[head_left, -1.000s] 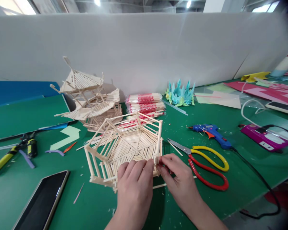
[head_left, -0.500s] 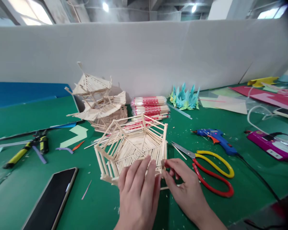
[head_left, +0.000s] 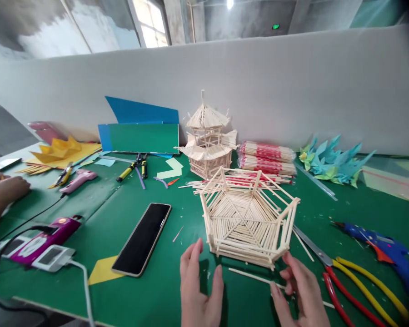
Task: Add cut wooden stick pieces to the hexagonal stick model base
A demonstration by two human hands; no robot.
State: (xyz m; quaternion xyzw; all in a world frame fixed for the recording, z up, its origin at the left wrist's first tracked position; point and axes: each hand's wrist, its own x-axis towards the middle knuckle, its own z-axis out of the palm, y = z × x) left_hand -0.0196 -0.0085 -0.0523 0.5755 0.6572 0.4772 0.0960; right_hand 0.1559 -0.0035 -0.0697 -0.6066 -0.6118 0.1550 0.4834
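A six-sided open frame of thin wooden sticks (head_left: pixel 241 220), with a floor of sticks laid in wedges, sits on the green table in front of me. My left hand (head_left: pixel 202 284) is open beside its near left corner, thumb and fingers apart, holding nothing. Close to the near right corner is my right hand (head_left: pixel 300 290), its thumb and forefinger spread; whether a fingertip touches the frame I cannot tell. A loose stick (head_left: pixel 250 275) lies along the near side, its right part running behind the right thumb.
Behind the frame stand a stick pagoda (head_left: pixel 206 141) and wrapped stick bundles (head_left: pixel 267 156). Scissors (head_left: pixel 327 263) and a blue glue gun (head_left: pixel 371 240) lie right; a phone (head_left: pixel 143 240) and power strip (head_left: pixel 44 240) lie left. Another person's hand (head_left: pixel 10 190) is at far left.
Both hands have come off the frame's near side and moved apart. The view has swung left, bringing the power strip, pink glue gun and another person's hand into sight.
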